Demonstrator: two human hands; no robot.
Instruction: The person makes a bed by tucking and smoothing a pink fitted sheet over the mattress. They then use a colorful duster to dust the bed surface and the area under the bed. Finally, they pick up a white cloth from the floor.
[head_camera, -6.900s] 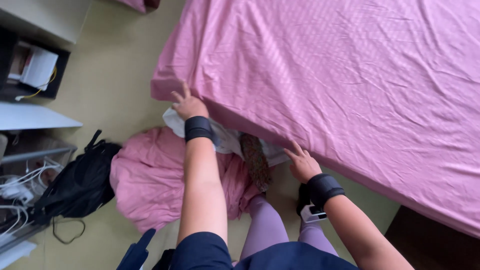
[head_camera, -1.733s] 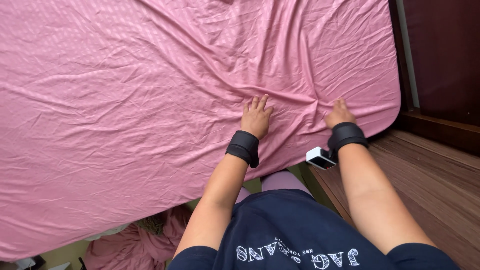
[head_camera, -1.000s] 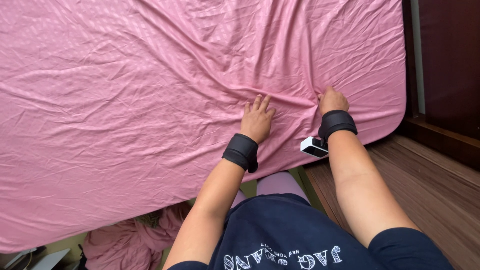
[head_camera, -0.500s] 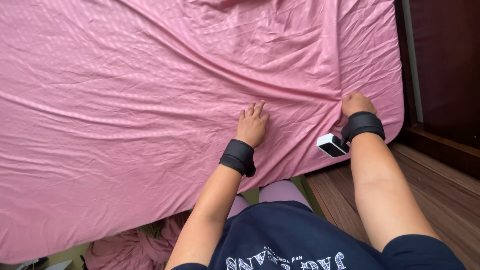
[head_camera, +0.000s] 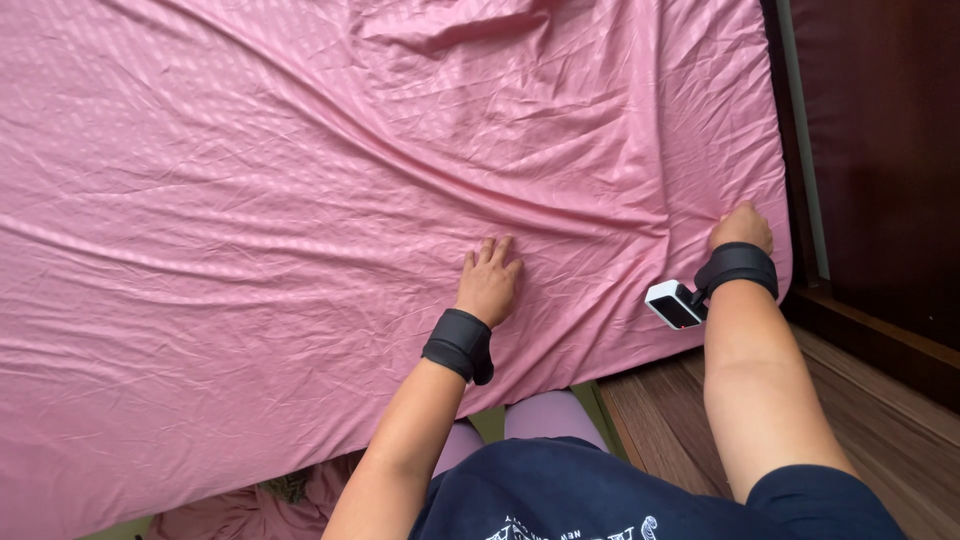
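Note:
A pink bed sheet (head_camera: 300, 200) covers the mattress and fills most of the view, with creases running toward its near right corner. My left hand (head_camera: 488, 283) lies flat on the sheet, fingers together and pointing away from me. My right hand (head_camera: 741, 228) is closed on the sheet near the right edge of the mattress, with folds radiating from its grip. Both wrists carry black bands, and a small white device (head_camera: 673, 304) is fixed to the right band.
A dark wooden bed frame (head_camera: 880, 150) runs along the right side. Wooden flooring (head_camera: 680, 430) lies below the bed's corner. A heap of pink fabric (head_camera: 240, 505) lies on the floor under the near edge.
My right hand has slid rightward along the sheet to the mattress's right edge, pulling the creases with it. My left hand has stayed pressed flat in nearly the same spot.

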